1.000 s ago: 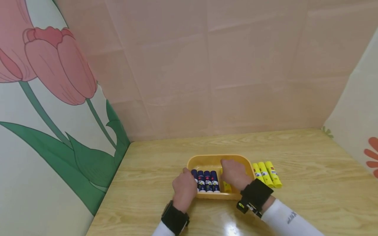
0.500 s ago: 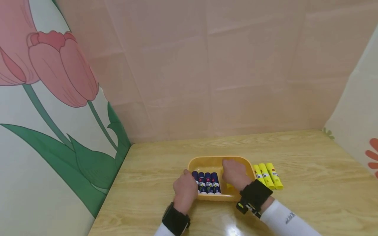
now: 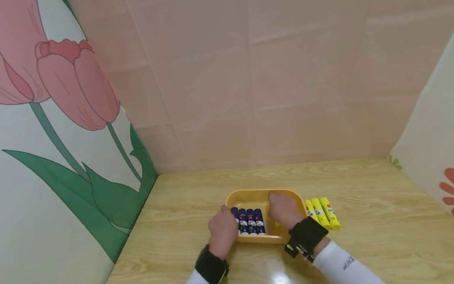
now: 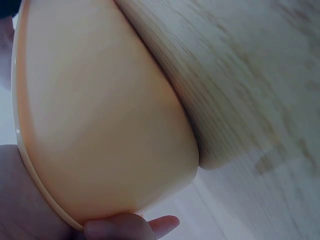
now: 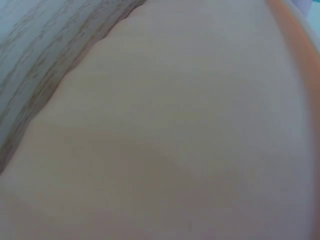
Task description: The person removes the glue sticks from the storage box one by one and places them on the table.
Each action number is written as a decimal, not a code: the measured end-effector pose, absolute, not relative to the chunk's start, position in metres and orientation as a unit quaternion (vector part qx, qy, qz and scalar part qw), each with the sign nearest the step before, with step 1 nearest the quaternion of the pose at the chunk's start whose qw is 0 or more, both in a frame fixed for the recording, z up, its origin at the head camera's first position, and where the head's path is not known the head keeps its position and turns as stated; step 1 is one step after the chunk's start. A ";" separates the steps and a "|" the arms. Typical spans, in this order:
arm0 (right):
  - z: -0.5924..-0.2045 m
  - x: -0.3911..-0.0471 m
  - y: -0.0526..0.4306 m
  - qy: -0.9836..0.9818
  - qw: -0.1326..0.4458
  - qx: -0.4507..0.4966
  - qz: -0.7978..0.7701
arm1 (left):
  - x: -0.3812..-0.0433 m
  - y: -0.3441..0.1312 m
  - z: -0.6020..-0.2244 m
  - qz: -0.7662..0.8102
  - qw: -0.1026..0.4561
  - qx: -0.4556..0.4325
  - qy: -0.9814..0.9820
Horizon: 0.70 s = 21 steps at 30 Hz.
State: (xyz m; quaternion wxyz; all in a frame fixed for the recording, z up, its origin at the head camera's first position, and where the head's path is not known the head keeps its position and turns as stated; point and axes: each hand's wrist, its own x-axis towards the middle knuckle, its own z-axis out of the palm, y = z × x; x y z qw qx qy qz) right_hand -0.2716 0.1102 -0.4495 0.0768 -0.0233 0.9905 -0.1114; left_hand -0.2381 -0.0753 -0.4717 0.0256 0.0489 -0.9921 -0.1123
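My left hand (image 3: 223, 227) grips the left end of an orange-yellow plastic basket (image 3: 264, 239). In the left wrist view its fingers (image 4: 120, 227) curl against the basket's outer wall. Several navy glue sticks (image 3: 252, 223) lie side by side in the left part of the basket. My right hand (image 3: 283, 209) reaches into the right part and holds a yellow glue stick (image 3: 278, 225), mostly hidden beneath the hand. The basket's outer wall (image 5: 175, 125) fills most of the right wrist view, where the right fingers do not show.
Yellow glue sticks (image 3: 320, 213) lie in a row on the wooden table (image 3: 184, 213), just right of the basket. A pink-covered wall (image 3: 269, 98) stands behind, with a tulip-printed panel (image 3: 78, 86) at the left.
Less of the yellow glue stick under my right hand shows than a second ago. Both hands stay nearly in place. The whole head view has shifted slightly.
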 end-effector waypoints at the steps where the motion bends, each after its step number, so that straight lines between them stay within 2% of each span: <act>1: -0.449 -0.271 0.110 0.990 0.079 -0.025 -0.110 | -0.238 -0.075 -0.472 -0.112 0.026 0.049 -0.992; 21: -0.447 -0.271 0.111 0.988 0.098 -0.031 -0.114 | -0.238 -0.075 -0.470 -0.122 0.021 0.049 -0.991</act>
